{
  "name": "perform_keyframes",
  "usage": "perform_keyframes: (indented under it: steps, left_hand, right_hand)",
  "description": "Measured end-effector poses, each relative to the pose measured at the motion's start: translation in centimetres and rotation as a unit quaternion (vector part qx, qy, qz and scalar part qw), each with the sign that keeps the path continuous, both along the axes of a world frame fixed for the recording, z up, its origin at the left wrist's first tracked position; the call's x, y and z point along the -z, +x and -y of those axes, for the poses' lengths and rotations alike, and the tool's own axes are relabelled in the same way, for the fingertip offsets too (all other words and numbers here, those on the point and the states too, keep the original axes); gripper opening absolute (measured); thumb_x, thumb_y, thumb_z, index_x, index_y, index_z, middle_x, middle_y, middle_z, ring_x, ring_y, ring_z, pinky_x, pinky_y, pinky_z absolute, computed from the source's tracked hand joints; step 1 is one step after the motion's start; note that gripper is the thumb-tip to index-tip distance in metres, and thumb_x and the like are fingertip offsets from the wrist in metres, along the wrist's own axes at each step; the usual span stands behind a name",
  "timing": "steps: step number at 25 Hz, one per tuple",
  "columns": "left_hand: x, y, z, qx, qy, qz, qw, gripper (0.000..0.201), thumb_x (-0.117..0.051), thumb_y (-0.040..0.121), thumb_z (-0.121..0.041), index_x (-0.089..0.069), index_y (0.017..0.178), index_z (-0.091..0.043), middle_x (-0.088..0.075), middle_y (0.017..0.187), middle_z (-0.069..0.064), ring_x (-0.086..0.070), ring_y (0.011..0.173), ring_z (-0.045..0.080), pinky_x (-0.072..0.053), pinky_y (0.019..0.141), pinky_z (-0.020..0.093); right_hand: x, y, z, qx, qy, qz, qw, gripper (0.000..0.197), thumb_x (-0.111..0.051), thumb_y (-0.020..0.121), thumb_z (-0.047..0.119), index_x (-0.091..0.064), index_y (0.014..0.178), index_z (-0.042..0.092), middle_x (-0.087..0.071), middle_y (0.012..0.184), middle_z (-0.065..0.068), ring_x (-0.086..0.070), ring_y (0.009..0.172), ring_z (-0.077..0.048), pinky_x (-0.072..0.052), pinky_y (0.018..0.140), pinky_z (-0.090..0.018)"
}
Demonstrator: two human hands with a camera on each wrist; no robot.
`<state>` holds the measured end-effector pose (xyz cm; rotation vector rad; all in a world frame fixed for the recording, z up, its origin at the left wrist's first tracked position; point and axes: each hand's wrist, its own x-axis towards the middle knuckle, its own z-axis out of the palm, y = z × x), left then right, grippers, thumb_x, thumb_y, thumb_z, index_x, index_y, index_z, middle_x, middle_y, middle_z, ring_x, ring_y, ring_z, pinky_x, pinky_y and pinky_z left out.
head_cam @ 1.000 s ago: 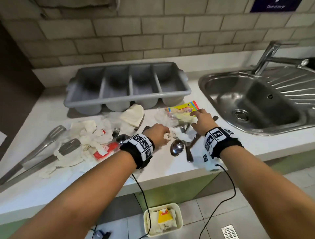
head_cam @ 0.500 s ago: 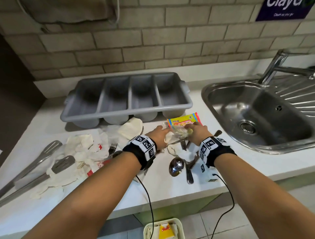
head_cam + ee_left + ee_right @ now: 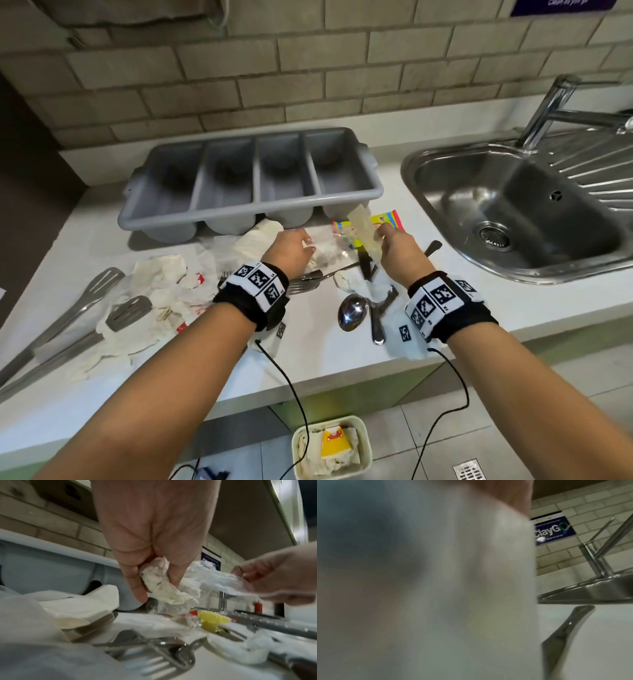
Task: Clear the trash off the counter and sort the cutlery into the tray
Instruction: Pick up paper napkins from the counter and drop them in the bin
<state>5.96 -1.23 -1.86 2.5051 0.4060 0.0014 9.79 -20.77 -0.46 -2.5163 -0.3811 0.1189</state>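
Clear plastic wrapper, thin and crumpled, stands lifted at frame centre-right of the head view, long axis slanting upward toward the grey tray. The right hand pinches its lower end. The left hand, just left, grips a balled tissue touching the same film. The bin on the floor sits at bottom centre, nearer the right arm by judgement. Cutlery lies loose between the wrists.

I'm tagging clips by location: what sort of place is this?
Probably a shared pantry or canteen kitchen: a steel sink with faucet, a four-compartment cutlery tray, and a wall sign reading ClayGo.
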Motion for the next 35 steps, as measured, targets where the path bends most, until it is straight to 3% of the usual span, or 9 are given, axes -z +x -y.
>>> perform_keyframes:
  steps: [3,9,15,18,22,28,31,33,35]
  left_hand:
    - [-0.7,-1.2,-0.6,-0.030,-0.017,0.013,0.999,0.022,-0.056,0.090,-0.019,-0.062,0.108,-0.007,-0.062,0.118,0.018,-0.060,0.106,0.031,-0.044,0.089,0.028]
    - [-0.5,-4.1,-1.0,-0.065,-0.035,0.012,0.997,0.022,-0.058,0.088,-0.015,-0.062,0.109,-0.008,-0.039,0.139,0.015,-0.047,0.123,0.024,-0.031,0.099,0.020]
    - [-1.6,-5.6,-1.0,-0.112,-0.077,0.065,0.989,0.016,-0.059,0.088,-0.016,-0.064,0.101,-0.008,-0.066,0.109,0.017,-0.052,0.078,0.022,-0.037,0.070,0.019]
    - [-2.9,-6.5,-0.9,-0.118,-0.094,0.120,0.981,0.022,-0.059,0.088,-0.015,-0.060,0.110,-0.012,-0.064,0.101,0.011,-0.058,0.078,0.025,-0.045,0.077,0.023]
    - [-4.5,-8.5,0.4,-0.105,-0.115,0.169,0.973,0.045,-0.063,0.086,-0.015,-0.049,0.129,-0.015,-0.057,0.101,0.003,-0.057,0.081,0.019,-0.047,0.086,0.026]
    - [-1.8,-12.7,4.4,-0.035,-0.178,0.206,0.962,0.029,-0.049,0.092,-0.005,-0.051,0.121,-0.006,-0.053,0.103,0.000,-0.060,0.078,0.025,-0.056,0.077,0.036]
    - [0.8,-15.6,6.4,-0.036,-0.189,0.187,0.963,0.035,-0.043,0.091,-0.003,-0.047,0.126,-0.007,-0.049,0.097,-0.012,-0.054,0.087,-0.001,-0.049,0.070,0.013]
    - [2.7,-17.6,7.3,-0.026,-0.195,0.196,0.961,0.040,-0.041,0.086,-0.005,-0.046,0.126,-0.006,-0.046,0.095,-0.019,-0.049,0.089,-0.017,-0.044,0.069,0.007]
    - [4.8,-19.5,7.5,-0.007,-0.198,0.194,0.961,0.044,-0.040,0.082,-0.005,-0.045,0.125,-0.004,-0.050,0.098,-0.010,-0.051,0.085,-0.007,-0.042,0.072,0.011]
  right_hand:
    - [0.7,-2.0,-0.4,-0.040,-0.022,-0.043,0.998,0.043,-0.058,0.086,0.012,-0.045,0.127,0.005,-0.058,0.118,-0.021,-0.057,0.107,-0.035,-0.047,0.088,-0.038]
    - [2.5,-2.5,-1.3,-0.033,-0.148,-0.096,0.984,0.033,-0.063,0.085,0.021,-0.061,0.110,0.000,-0.063,0.116,-0.018,-0.060,0.109,-0.033,-0.048,0.091,-0.036]
    - [1.7,-2.7,-1.8,0.002,-0.178,-0.022,0.984,0.031,-0.046,0.091,0.015,-0.054,0.119,0.005,-0.056,0.123,-0.019,-0.049,0.117,-0.036,-0.044,0.095,-0.045]
    - [-0.2,-3.4,-1.0,0.016,-0.072,0.015,0.997,0.037,-0.035,0.089,-0.002,-0.045,0.124,0.000,-0.055,0.121,-0.025,-0.049,0.117,-0.041,-0.042,0.094,-0.045]
    - [-2.3,-5.8,1.5,0.020,0.081,0.028,0.996,0.032,-0.034,0.087,-0.007,-0.044,0.117,-0.004,-0.059,0.109,-0.031,-0.056,0.101,-0.042,-0.032,0.071,-0.026]
    - [0.2,-11.7,5.0,-0.018,0.228,-0.029,0.973,0.060,-0.031,0.080,0.049,-0.049,0.115,0.004,-0.044,0.102,-0.002,-0.038,0.096,-0.009,-0.026,0.074,-0.014]
    - [3.3,-14.2,6.0,-0.015,0.242,0.028,0.970,0.040,-0.026,0.092,0.022,-0.052,0.104,-0.006,-0.043,0.087,0.005,-0.037,0.093,-0.015,-0.028,0.075,-0.011]
    - [5.6,-15.6,6.0,0.012,0.222,0.069,0.973,0.028,-0.032,0.090,0.004,-0.055,0.099,-0.009,-0.049,0.092,-0.008,-0.041,0.092,-0.016,-0.029,0.077,-0.002]
    - [7.8,-17.3,5.9,0.033,0.219,0.068,0.973,0.026,-0.036,0.087,-0.006,-0.059,0.099,-0.008,-0.049,0.096,-0.009,-0.041,0.089,-0.003,-0.027,0.078,0.009]
